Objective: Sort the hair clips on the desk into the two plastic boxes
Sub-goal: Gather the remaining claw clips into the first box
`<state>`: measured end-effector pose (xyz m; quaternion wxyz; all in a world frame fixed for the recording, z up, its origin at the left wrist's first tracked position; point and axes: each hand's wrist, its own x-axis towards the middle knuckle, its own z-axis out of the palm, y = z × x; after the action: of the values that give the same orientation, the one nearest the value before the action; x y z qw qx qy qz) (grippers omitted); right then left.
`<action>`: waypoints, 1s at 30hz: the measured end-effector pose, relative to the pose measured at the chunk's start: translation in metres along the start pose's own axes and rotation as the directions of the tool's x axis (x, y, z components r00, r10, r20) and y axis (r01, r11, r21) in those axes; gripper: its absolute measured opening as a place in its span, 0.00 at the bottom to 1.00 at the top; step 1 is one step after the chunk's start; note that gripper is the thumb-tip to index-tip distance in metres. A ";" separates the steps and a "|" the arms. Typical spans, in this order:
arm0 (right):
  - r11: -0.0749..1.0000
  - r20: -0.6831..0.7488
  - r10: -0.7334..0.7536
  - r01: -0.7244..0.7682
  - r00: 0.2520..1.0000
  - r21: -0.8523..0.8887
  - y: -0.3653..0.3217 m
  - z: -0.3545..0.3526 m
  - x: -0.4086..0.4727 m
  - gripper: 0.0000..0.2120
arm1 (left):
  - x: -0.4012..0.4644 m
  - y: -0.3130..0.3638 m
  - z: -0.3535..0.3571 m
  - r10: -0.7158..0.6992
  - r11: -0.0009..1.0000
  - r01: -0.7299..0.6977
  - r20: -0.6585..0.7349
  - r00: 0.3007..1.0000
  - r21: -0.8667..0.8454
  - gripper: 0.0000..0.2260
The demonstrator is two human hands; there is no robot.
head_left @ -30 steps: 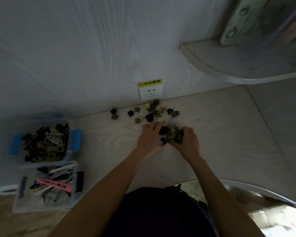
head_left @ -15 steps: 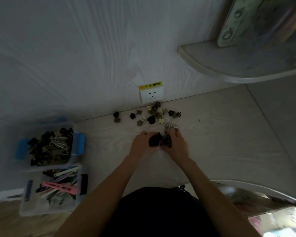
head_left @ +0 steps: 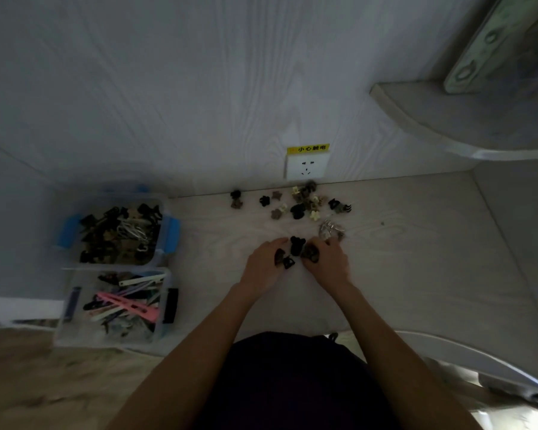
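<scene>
Small claw hair clips (head_left: 298, 209), black, brown and cream, lie scattered on the pale desk (head_left: 416, 243) by the wall. My left hand (head_left: 263, 268) and my right hand (head_left: 328, 263) meet in the middle, cupped around a bunch of dark claw clips (head_left: 296, 249). A few silver clips (head_left: 331, 229) lie just beyond my right hand. At the left stand two clear plastic boxes: the far box with blue latches (head_left: 171, 234) holds dark claw clips, the near box with black latches (head_left: 72, 305) holds long flat clips, one pink.
A white wall socket (head_left: 306, 166) with a yellow label sits on the wall behind the clips. A curved shelf (head_left: 448, 125) juts out at the upper right. The desk's rounded front edge (head_left: 466, 355) runs near my body.
Both hands have pulled back from the pile toward me, drawing a bunch of dark clips along. The silver clips stayed behind on the desk.
</scene>
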<state>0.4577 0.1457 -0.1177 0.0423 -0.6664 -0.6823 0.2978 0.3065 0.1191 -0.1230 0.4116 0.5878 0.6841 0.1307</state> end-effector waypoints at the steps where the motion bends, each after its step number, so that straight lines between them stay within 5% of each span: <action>1: 1.000 0.016 -0.004 0.004 1.000 -0.019 -0.001 0.000 0.000 0.17 | -0.001 0.001 -0.002 0.000 1.000 0.000 0.001 1.000 0.005 0.21; 7: 0.997 0.052 -0.039 0.042 0.998 -0.060 -0.009 0.002 0.001 0.19 | 0.004 -0.006 0.008 -0.006 1.000 0.004 0.118 0.993 0.019 0.27; 10: 0.999 0.034 -0.048 0.048 0.998 -0.003 -0.010 0.006 -0.001 0.17 | -0.004 0.004 0.004 0.014 1.000 -0.014 0.055 0.998 0.006 0.32; 17: 0.972 0.018 -0.026 0.021 0.999 0.236 -0.010 0.008 -0.004 0.15 | 0.001 -0.007 -0.004 0.056 0.998 -0.056 -0.018 0.998 -0.042 0.24; 24: 0.933 -0.123 -0.220 0.246 0.968 0.263 -0.067 -0.018 -0.006 0.15 | -0.031 -0.004 -0.063 0.178 0.961 -0.230 -0.291 0.940 -0.156 0.21; 30: 0.789 -0.069 -0.471 0.455 0.880 0.412 -0.174 -0.014 -0.001 0.16 | -0.071 -0.040 -0.152 0.121 0.958 -0.234 -0.509 0.852 -0.164 0.20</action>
<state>0.3105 0.1615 -0.0257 0.2423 -0.4487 -0.7456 0.4291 0.1672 0.0902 -0.0251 0.2714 0.5466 0.6902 0.3887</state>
